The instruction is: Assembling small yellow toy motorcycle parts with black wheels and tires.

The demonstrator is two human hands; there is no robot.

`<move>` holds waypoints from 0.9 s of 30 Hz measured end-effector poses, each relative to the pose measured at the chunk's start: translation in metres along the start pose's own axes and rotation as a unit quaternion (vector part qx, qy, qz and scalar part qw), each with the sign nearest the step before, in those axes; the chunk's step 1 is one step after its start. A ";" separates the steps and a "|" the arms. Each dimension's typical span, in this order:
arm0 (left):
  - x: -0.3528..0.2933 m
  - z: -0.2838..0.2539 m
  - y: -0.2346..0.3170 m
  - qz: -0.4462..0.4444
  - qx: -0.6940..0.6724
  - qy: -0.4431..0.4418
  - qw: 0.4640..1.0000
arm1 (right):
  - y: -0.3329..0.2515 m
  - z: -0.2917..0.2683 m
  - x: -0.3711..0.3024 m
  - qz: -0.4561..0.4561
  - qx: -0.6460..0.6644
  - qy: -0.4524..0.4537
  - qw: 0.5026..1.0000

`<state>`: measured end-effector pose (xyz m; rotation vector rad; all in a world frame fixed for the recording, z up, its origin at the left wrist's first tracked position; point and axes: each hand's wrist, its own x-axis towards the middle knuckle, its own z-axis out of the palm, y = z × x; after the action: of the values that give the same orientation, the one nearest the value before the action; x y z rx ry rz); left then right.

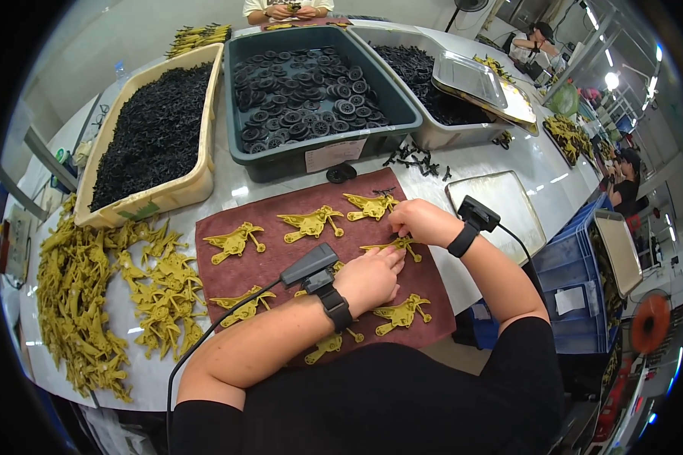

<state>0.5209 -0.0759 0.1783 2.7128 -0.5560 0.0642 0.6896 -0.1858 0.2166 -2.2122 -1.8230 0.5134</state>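
Observation:
Several yellow-green plastic frames, shaped like small toy vehicle parts, lie spaced out on a dark red cloth (pixel 269 212). My left hand (pixel 370 279) rests low over one yellow-green frame (pixel 413 249) at the cloth's right side, its fingers holding the frame against the cloth. Just beyond it, my right hand (pixel 425 222) is closed in a pinch above the same frame. Whatever lies between its fingertips is hidden. At the far right, another yellow-green frame (pixel 368 206) has a small black piece (pixel 385 192) by its end. A frame beneath my left wrist is partly covered.
Loose yellow-green frames (pixel 76 303) are heaped left of the cloth. Beyond stand a cream bin (pixel 209 144) of small black parts, a dark green bin (pixel 250 163) of black wheels and a grey bin (pixel 440 136). A metal tray (pixel 501 205) lies right, above a blue crate (pixel 577 273).

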 end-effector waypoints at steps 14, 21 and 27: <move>-0.002 0.000 -0.003 0.014 0.009 -0.014 1.000 | 0.006 0.003 -0.019 0.130 0.150 0.042 0.979; 0.000 0.004 -0.008 0.024 0.015 -0.011 1.000 | 0.002 -0.008 -0.023 0.143 0.129 0.019 0.981; 0.002 0.007 -0.007 0.017 0.000 0.000 1.000 | 0.004 -0.006 -0.020 0.101 0.084 0.027 0.991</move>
<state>0.5251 -0.0728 0.1696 2.7045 -0.6019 0.0722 0.6926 -0.2063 0.2231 -2.2816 -1.4796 0.6149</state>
